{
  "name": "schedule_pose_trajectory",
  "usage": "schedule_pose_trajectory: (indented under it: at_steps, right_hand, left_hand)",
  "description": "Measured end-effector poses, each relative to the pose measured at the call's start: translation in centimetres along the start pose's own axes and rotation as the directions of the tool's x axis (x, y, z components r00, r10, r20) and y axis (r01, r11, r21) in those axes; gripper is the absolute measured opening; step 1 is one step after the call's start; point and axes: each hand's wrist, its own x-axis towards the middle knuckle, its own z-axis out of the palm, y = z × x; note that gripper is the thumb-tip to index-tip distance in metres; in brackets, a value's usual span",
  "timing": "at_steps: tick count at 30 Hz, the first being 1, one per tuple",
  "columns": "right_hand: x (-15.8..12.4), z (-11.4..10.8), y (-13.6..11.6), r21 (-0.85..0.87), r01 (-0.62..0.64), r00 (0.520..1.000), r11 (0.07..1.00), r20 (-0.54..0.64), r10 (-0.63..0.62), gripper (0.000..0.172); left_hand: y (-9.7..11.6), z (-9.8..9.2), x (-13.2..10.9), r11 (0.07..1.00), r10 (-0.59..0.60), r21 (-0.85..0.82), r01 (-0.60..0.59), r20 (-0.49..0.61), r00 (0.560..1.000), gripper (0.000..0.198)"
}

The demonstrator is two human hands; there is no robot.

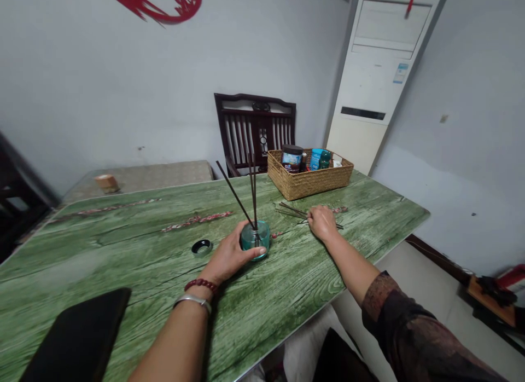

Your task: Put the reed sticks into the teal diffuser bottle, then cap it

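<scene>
My left hand [232, 254] is wrapped round a teal glass diffuser bottle [262, 241] that stands upright on the green table. Several dark reed sticks [237, 195] rise from the bottle's neck, one leaning left and the others nearly upright. Farther right, my right hand [322, 222] is closed over a loose bunch of dark reeds [292, 209] lying on the tabletop. Their ends stick out on both sides of it; the fingertips are partly hidden. Left of the bottle lies a round black ring-shaped cap [202, 247].
A woven basket [315, 183] with jars and bottles stands behind the loose reeds. A black flat object [77, 338] lies at the table's near left. Behind the green table [147, 261] are a dark wooden chair [258, 105] and a small wooden-looking round item [106, 183].
</scene>
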Motion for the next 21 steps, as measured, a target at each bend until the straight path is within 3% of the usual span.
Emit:
schedule_pose_trajectory:
  at_steps: [4,8,11,14,16,18,21]
  right_hand:
    - [0.0,-1.0,-0.5,0.106,0.043,0.988,0.993,-0.149,-0.027,0.013]
    - [0.3,-4.3,-1.9,0.423,0.168,0.917,0.89,-0.399,0.017,0.01]
    - [0.6,-7.8,-3.9,0.729,0.293,0.868,0.618,-0.474,0.147,0.011]
    - [0.7,-10.7,-6.6,0.9,0.356,0.888,0.25,-0.409,0.209,0.018]
    - [0.6,-11.7,-8.5,0.932,0.353,0.913,0.082,-0.362,0.187,0.021]
    - [0.5,-11.9,-10.1,0.943,0.334,0.933,0.006,-0.331,0.143,0.022]
    - [0.6,-11.1,-11.8,0.955,0.298,0.952,-0.016,-0.295,0.083,0.023]
  left_hand:
    - [-0.2,0.0,0.0,1.0,0.001,-0.018,-0.001,-0.008,1.0,0.071]
    - [-0.2,0.1,0.0,0.999,0.011,-0.04,-0.011,-0.015,1.0,0.07]
    - [0.0,0.1,0.0,0.999,0.01,-0.04,-0.011,-0.011,1.0,0.069]
    - [0.1,0.1,0.0,0.999,0.012,-0.051,-0.012,-0.004,1.0,0.069]
    - [0.1,0.1,-0.1,0.998,0.01,-0.057,-0.01,-0.004,1.0,0.07]
    - [0.1,0.1,-0.1,0.998,0.009,-0.056,-0.01,-0.008,1.0,0.071]
    - [0.0,0.1,-0.1,0.999,0.019,-0.039,-0.019,-0.015,1.0,0.072]
